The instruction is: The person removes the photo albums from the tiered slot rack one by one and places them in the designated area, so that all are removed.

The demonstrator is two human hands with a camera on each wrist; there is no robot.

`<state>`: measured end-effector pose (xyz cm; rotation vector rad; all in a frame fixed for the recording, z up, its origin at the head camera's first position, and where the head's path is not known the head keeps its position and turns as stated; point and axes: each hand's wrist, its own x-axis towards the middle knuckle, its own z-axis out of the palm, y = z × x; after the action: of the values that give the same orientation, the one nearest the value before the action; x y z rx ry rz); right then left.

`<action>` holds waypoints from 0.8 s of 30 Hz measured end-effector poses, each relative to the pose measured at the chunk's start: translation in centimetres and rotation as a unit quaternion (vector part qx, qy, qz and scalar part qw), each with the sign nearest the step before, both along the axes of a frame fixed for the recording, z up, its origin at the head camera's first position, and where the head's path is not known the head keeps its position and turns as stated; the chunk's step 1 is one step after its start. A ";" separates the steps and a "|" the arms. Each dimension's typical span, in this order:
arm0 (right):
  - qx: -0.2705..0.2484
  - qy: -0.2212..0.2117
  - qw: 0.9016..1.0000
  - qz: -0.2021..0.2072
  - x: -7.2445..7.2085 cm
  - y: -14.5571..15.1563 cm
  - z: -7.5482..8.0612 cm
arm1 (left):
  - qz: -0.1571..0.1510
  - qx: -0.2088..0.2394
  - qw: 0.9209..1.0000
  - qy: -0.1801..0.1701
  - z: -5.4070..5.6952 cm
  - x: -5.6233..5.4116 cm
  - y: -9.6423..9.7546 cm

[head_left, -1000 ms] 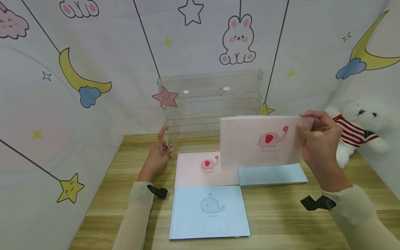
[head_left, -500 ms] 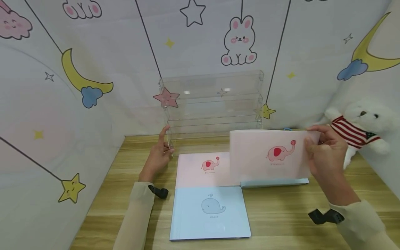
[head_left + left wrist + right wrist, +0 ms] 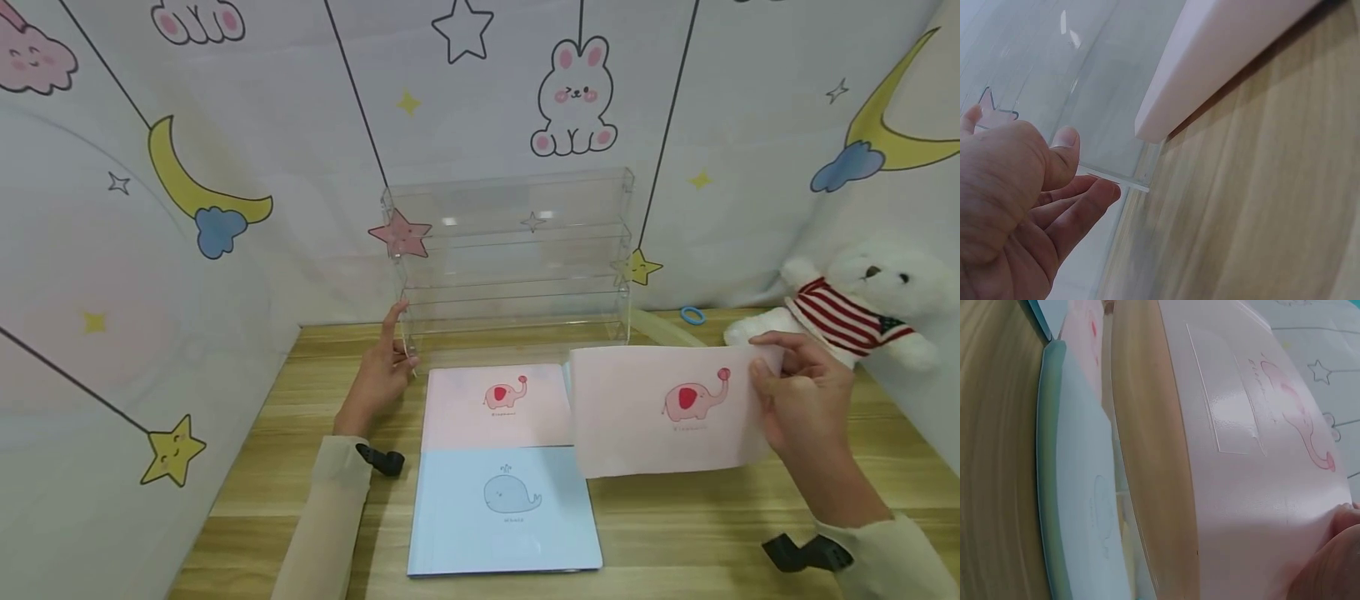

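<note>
My right hand (image 3: 806,396) pinches the right edge of a pink book (image 3: 630,417) with an elephant picture, thumb on the front cover. It is held in the air at the right, tilted toward me. In the right wrist view, a light blue book (image 3: 1085,481) lies beneath it, hidden in the head view. My left hand (image 3: 378,375) grips the left side panel of a clear tiered rack (image 3: 510,258), thumb and fingers on either side of the panel's edge. Before the rack lie another pink elephant book (image 3: 457,408) and a light blue whale book (image 3: 465,533).
A white teddy bear (image 3: 847,321) in a striped shirt sits at the back right. Near it are a blue ring (image 3: 692,316) and a pale greenish strip (image 3: 663,327) on the wooden table (image 3: 675,542). A printed cloth (image 3: 300,167) hangs close behind the rack.
My right hand has brought the pink book down and to the right, uncovering the blue ring and greenish strip and covering the blue book. My left hand has stayed at the rack.
</note>
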<state>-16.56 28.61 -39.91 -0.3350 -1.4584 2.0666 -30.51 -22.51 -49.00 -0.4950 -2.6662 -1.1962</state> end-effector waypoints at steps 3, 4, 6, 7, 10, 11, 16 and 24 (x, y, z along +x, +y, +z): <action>0.013 -0.018 1.000 0.004 0.4 0.6 -0.6 | 0.000 -0.001 1.000 -0.001 -0.1 0.1 0.1; 0.016 -0.021 1.000 0.006 0.6 0.7 -0.8 | -0.001 -0.002 1.000 0.000 -0.1 0.1 0.1; 0.026 -0.029 0.999 0.011 0.9 1.1 -1.1 | -0.001 -0.002 1.000 0.001 -0.2 0.1 0.1; 0.032 -0.031 0.999 0.012 0.9 1.3 -1.2 | -0.001 -0.002 1.000 0.002 -0.2 0.1 0.1; 0.047 -0.043 0.998 0.020 1.3 1.9 -1.7 | -0.002 -0.004 1.000 0.003 -0.2 0.1 0.1; 0.049 -0.045 0.997 0.025 1.4 2.1 -1.9 | -0.001 -0.001 1.000 0.002 -0.2 0.0 0.1; 0.050 -0.056 0.996 0.047 2.0 2.8 -2.8 | 0.004 -0.001 1.000 0.001 -0.1 0.0 0.1; 0.070 -0.114 0.985 0.109 2.9 4.2 -4.6 | -0.002 -0.009 1.000 0.000 0.0 0.1 0.0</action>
<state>-13.65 32.76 -44.55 -0.3798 -1.8392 2.1362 -30.44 -22.52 -49.02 -0.5030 -2.6799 -1.1752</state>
